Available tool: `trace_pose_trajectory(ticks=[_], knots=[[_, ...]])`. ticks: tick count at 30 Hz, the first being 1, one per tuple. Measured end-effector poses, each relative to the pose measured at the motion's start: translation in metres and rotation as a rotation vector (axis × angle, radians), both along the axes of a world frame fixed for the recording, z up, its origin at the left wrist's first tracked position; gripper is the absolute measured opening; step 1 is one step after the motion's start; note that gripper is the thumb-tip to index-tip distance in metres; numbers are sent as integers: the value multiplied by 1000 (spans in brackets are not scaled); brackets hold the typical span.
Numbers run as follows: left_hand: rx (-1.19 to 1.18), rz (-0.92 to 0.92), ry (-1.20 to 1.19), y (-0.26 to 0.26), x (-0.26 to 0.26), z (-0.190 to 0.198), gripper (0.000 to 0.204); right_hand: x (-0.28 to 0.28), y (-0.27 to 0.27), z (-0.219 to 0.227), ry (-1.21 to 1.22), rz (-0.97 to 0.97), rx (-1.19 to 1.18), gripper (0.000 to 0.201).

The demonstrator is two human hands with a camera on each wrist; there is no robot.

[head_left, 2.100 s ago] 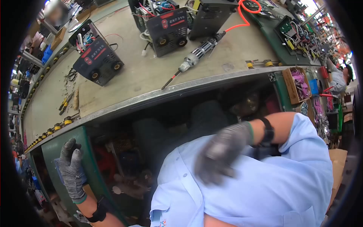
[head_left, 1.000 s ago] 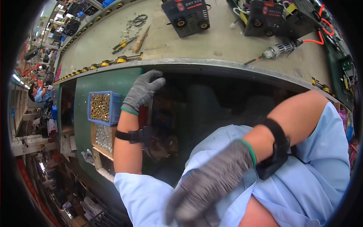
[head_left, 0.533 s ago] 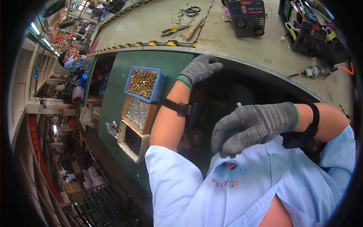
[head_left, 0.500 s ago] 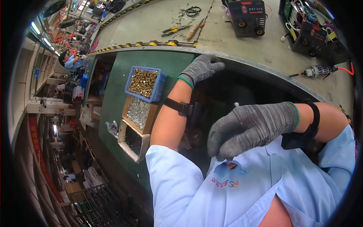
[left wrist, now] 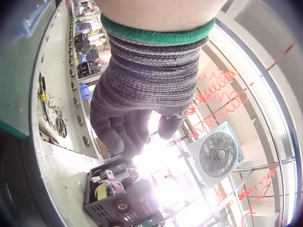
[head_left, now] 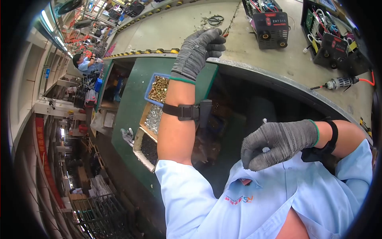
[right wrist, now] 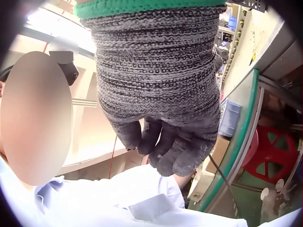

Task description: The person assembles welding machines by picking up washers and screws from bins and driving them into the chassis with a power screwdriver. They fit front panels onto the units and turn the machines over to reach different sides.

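My left hand (head_left: 197,53), in a grey knit glove with a green cuff, is raised at the bench's front edge. Its fingers bend loosely with nothing visible between them in the left wrist view. My right hand (head_left: 280,143), gloved alike, hovers in front of the shirt (head_left: 274,191), fingers curled toward the thumb. A small pale spot shows between thumb and fingers; I cannot tell whether it is something held. Left of the left forearm stand a blue bin (head_left: 150,84) of brass-coloured screws, a cardboard box (head_left: 144,113) of silvery hardware and a pale box (head_left: 137,148) of black pieces.
On the bench stand a black ZX7 315 machine housing (head_left: 272,30) and a second housing (head_left: 333,49) with wiring exposed. A power screwdriver (head_left: 338,83) with an orange cord lies at the right. Coiled black wire (head_left: 215,19) lies behind the left hand.
The view has swung left, bringing the bins into sight. My left hand has risen from beside the bins to over the bench edge. My right hand has come to hang before the chest.
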State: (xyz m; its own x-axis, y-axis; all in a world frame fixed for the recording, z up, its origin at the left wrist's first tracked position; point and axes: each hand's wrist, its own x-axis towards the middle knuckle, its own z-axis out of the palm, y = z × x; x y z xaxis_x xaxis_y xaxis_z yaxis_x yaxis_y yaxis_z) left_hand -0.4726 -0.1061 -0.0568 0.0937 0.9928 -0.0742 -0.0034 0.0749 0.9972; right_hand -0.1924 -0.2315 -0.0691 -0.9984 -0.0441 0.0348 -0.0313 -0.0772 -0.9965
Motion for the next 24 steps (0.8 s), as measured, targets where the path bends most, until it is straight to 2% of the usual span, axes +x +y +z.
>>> trace_pose_trajectory(ticks=[5, 8, 10, 11, 12, 14, 16, 17, 18, 19, 20, 21, 22, 23, 24], knots=[[60, 45, 77, 8, 41, 16, 35, -7, -2, -3, 46, -84, 103, 25], [78, 28, 164, 17, 68, 12, 34, -22, -2, 14, 112, -191, 37, 32], [124, 10, 355, 28, 84, 2, 32, -39, -6, 31, 253, -268, -88, 40], [164, 56, 449, 30, 94, -2, 28, -51, -6, 43, 343, -291, 38, 43], [329, 71, 607, 46, 96, -21, 32, -64, -7, 54, 428, -315, 166, 47], [256, 69, 635, 53, 113, -24, 35, -95, -22, 48, 499, -260, 4, 49], [336, 129, 724, 36, 135, -7, 33, -115, -13, 42, 330, -312, -163, 49], [337, 161, 791, 27, 142, 4, 35, -133, 6, 34, 412, -357, -49, 51], [343, 157, 781, 30, 142, 4, 35, -149, 24, 28, 492, -412, 67, 54], [362, 162, 879, 27, 138, 0, 35, -167, 42, 20, 566, -477, 181, 57], [390, 163, 978, 27, 132, -1, 36, -154, 39, 27, 544, -494, 323, 59], [431, 218, 927, 34, 122, 4, 36, -139, 34, 37, 524, -510, 466, 60], [314, 248, 698, 52, 105, 4, 34, -116, 16, 43, 455, -372, -9, 59], [199, 298, 422, 50, 100, 25, 32, -92, -2, 53, 376, -285, -499, 58], [81, 343, 150, 45, 92, 42, 30, -91, -9, 35, 474, -281, -594, 56]])
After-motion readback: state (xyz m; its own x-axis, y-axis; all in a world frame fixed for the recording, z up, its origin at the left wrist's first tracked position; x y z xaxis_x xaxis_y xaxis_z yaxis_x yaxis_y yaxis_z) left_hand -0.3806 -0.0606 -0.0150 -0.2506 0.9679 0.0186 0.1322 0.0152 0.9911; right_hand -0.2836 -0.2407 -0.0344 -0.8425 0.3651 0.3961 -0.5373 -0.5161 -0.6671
